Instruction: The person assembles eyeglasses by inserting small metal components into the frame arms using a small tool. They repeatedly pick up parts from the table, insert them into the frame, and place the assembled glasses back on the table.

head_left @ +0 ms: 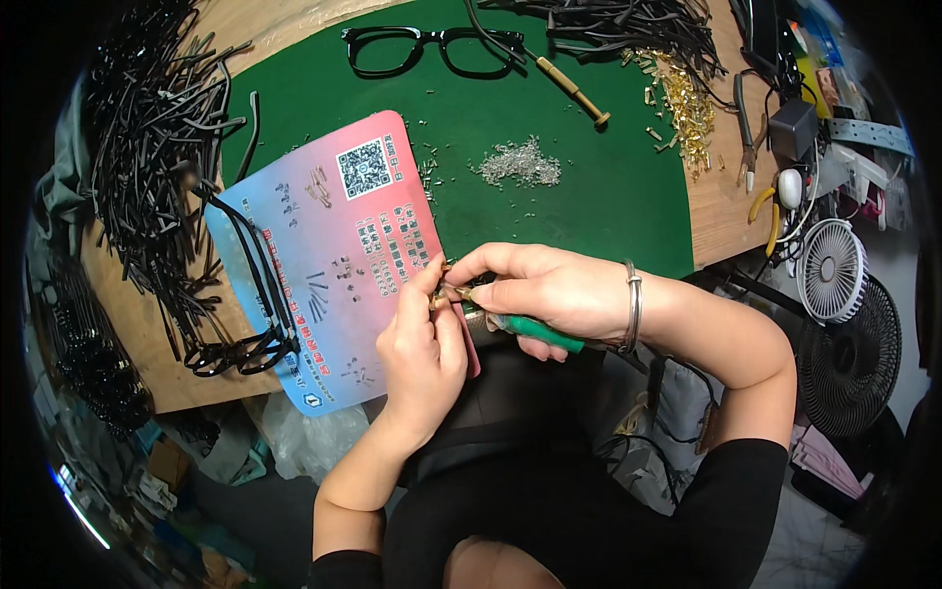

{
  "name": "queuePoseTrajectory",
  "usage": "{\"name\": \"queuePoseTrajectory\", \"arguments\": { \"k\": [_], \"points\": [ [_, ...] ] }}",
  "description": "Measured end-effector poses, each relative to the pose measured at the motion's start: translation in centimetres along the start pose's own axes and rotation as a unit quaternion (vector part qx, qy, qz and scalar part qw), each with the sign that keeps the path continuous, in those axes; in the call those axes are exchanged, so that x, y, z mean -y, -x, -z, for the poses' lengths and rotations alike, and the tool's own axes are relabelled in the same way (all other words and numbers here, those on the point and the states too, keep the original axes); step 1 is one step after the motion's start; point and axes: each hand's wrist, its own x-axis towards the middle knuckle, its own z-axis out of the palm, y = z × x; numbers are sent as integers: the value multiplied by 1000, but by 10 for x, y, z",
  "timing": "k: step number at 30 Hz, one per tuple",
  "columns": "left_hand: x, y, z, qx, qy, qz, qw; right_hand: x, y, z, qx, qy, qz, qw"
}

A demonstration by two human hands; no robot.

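Both my hands meet over the lower right edge of a blue-and-pink printed mat [324, 255]. My left hand [424, 344] is closed, its fingertips pinching a small gold-coloured piece [438, 301]. My right hand [549, 294] curls round a green-handled tool [545, 334]; its handle shows below the palm, and its kind is hard to make out. The right thumb and forefinger come together at a small metal part beside the left fingertips. Small screws and slim pins [316, 296] lie in little groups on the mat.
A black glasses frame [432, 37] and a brass-handled tool [572, 90] lie far back on the green mat [608, 206]. Silver bits [525, 164] and gold pieces [692, 113] form heaps. Black temple arms [157, 177] pile up left, near assembled frames [245, 348]. Fans [832, 270] stand right.
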Motion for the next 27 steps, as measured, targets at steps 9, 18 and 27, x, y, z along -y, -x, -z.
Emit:
{"name": "queuePoseTrajectory", "arguments": {
  "k": [9, 18, 27],
  "points": [
    [2, -2, 0, -2, 1, -15, 1000, 2, -1, -5, -21, 33, 7, 999],
    [-2, -2, 0, 6, -11, 5, 1000, -20, -14, -13, -139, 299, 167, 929],
    [3, -3, 2, 28, 30, 12, 999, -15, 5, -26, -185, 464, 147, 854]
  ]
}}
